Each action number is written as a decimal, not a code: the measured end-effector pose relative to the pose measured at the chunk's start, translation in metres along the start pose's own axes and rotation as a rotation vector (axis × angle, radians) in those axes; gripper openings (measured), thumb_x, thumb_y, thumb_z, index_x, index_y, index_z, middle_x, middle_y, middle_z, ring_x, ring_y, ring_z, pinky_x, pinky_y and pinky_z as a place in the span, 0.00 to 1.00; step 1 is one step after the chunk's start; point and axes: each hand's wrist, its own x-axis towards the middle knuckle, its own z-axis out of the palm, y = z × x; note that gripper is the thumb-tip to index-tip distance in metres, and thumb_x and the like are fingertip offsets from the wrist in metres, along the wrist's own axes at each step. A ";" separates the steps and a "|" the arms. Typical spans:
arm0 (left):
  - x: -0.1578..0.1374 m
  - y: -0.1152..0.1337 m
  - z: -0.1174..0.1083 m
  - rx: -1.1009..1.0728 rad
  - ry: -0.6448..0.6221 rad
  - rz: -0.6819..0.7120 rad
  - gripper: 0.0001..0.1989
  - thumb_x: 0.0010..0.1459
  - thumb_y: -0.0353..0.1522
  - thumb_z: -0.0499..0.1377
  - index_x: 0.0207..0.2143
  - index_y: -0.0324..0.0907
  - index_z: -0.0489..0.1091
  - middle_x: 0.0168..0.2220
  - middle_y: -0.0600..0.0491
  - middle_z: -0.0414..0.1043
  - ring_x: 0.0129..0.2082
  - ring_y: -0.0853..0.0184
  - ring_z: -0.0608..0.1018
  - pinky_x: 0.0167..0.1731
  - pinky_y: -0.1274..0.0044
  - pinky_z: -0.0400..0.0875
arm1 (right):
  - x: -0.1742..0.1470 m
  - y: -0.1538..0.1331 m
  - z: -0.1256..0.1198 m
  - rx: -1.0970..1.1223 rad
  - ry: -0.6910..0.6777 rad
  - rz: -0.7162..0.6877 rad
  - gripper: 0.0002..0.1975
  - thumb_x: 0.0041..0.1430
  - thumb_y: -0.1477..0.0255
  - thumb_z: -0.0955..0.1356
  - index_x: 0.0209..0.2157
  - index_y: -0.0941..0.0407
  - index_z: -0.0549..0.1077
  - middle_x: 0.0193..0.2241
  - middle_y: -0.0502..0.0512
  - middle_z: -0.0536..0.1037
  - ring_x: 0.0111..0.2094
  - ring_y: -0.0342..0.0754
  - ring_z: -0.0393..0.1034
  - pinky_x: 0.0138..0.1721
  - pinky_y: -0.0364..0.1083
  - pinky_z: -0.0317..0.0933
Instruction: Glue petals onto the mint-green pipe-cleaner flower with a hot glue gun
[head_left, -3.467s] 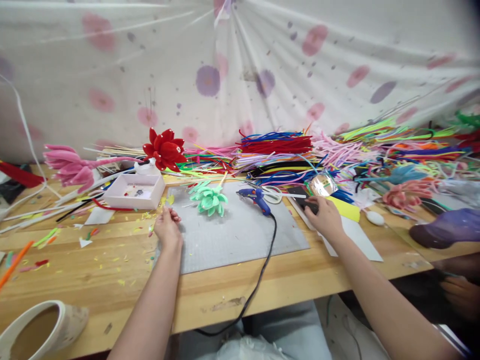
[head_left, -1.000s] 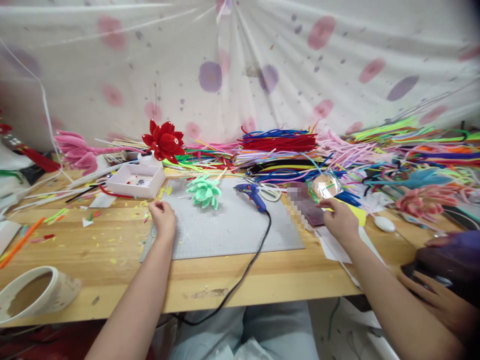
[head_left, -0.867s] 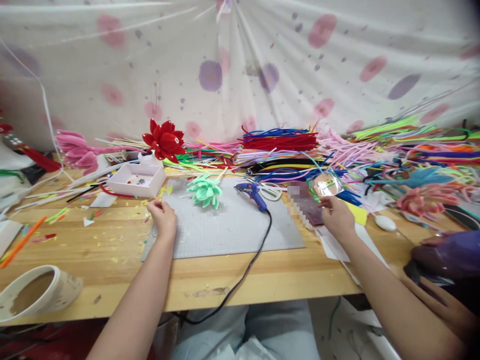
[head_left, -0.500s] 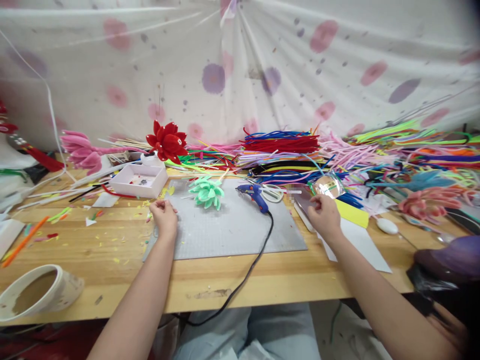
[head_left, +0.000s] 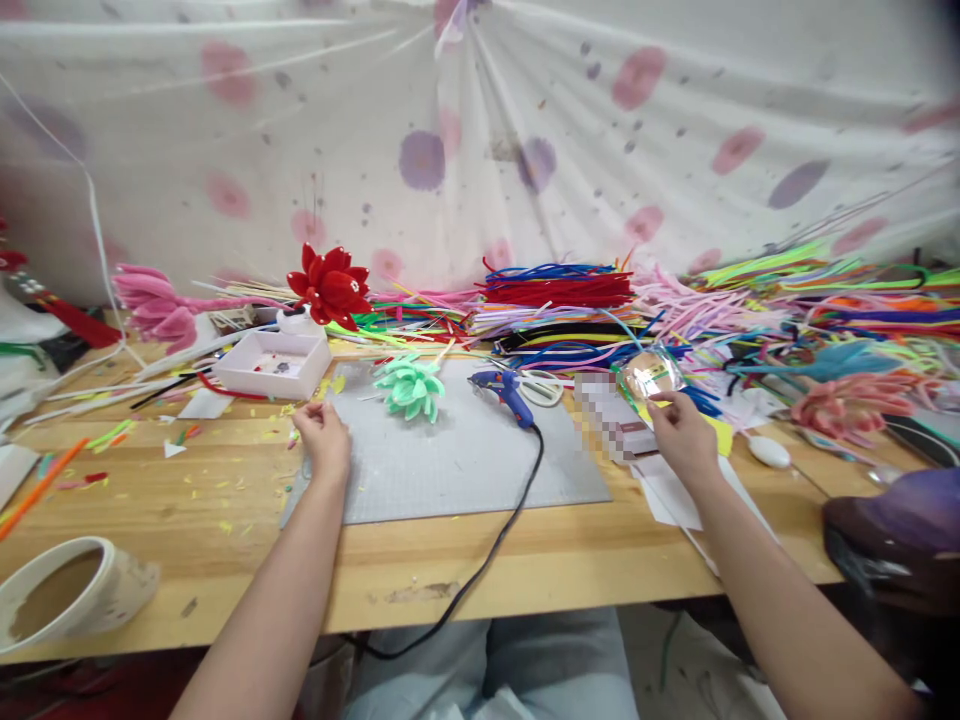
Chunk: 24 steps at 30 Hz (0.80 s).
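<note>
My left hand (head_left: pixel 324 440) rests at the left edge of the grey cutting mat (head_left: pixel 457 475), its fingers curled together. A tiny pale bit shows by its fingertips, too small to name. My right hand (head_left: pixel 684 435) is over the yellow card (head_left: pixel 723 436) and white paper (head_left: pixel 664 490), thumb and fingers pinched, just in front of a clear round packet (head_left: pixel 651 374). What it pinches, if anything, I cannot make out. Between my hands, a mint-green pipe-cleaner flower (head_left: pixel 411 386) and a blue glue gun (head_left: pixel 504 392) lie on the mat.
Bundles of coloured pipe cleaners (head_left: pixel 559 290) line the back. A white box (head_left: pixel 274 365), red flower (head_left: pixel 330 285) and pink flower (head_left: pixel 161 305) stand left. A tub (head_left: pixel 124 585) sits front left. The black cord (head_left: pixel 517 510) crosses the mat. A partly blurred flat object (head_left: pixel 611 415) lies right.
My right hand has moved right, off the flat object, which now shows more fully, and over the yellow card. My left hand stays about where it was, still curled.
</note>
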 end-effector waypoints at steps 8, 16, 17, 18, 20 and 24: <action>-0.005 0.010 0.003 -0.083 -0.059 -0.041 0.08 0.54 0.25 0.50 0.36 0.42 0.54 0.26 0.59 0.62 0.17 0.78 0.64 0.18 0.83 0.63 | 0.000 -0.023 0.010 0.022 -0.056 -0.012 0.19 0.53 0.56 0.59 0.31 0.56 0.70 0.21 0.54 0.71 0.23 0.48 0.64 0.26 0.45 0.52; -0.003 0.012 0.002 -0.087 -0.011 -0.055 0.08 0.52 0.24 0.49 0.34 0.42 0.54 0.22 0.62 0.59 0.14 0.78 0.62 0.16 0.84 0.59 | -0.032 -0.082 0.043 0.043 -0.262 -0.371 0.16 0.56 0.59 0.58 0.25 0.56 0.67 0.19 0.52 0.69 0.21 0.43 0.60 0.25 0.42 0.49; -0.003 0.012 0.001 -0.083 -0.012 -0.057 0.08 0.52 0.24 0.49 0.34 0.43 0.54 0.21 0.62 0.59 0.14 0.78 0.62 0.16 0.84 0.59 | -0.036 -0.086 0.048 0.062 -0.291 -0.388 0.17 0.56 0.59 0.58 0.24 0.56 0.67 0.19 0.51 0.69 0.21 0.43 0.60 0.25 0.42 0.49; -0.004 0.013 0.001 -0.080 -0.012 -0.059 0.08 0.52 0.25 0.49 0.34 0.43 0.54 0.21 0.62 0.59 0.14 0.77 0.62 0.16 0.84 0.58 | -0.040 -0.089 0.053 0.079 -0.322 -0.393 0.17 0.57 0.59 0.58 0.24 0.56 0.67 0.19 0.51 0.69 0.22 0.43 0.60 0.25 0.42 0.49; -0.004 0.013 0.001 -0.087 -0.017 -0.062 0.07 0.53 0.26 0.49 0.34 0.43 0.53 0.22 0.61 0.58 0.15 0.77 0.62 0.15 0.84 0.56 | -0.044 -0.096 0.062 0.108 -0.384 -0.369 0.17 0.57 0.59 0.58 0.23 0.55 0.66 0.19 0.51 0.69 0.23 0.43 0.61 0.25 0.41 0.48; -0.005 0.012 0.001 -0.096 -0.056 -0.068 0.07 0.55 0.30 0.50 0.36 0.43 0.54 0.21 0.62 0.57 0.15 0.78 0.59 0.15 0.84 0.53 | -0.042 -0.109 0.080 0.149 -0.450 -0.284 0.17 0.56 0.59 0.58 0.22 0.55 0.64 0.19 0.49 0.67 0.22 0.43 0.60 0.25 0.42 0.47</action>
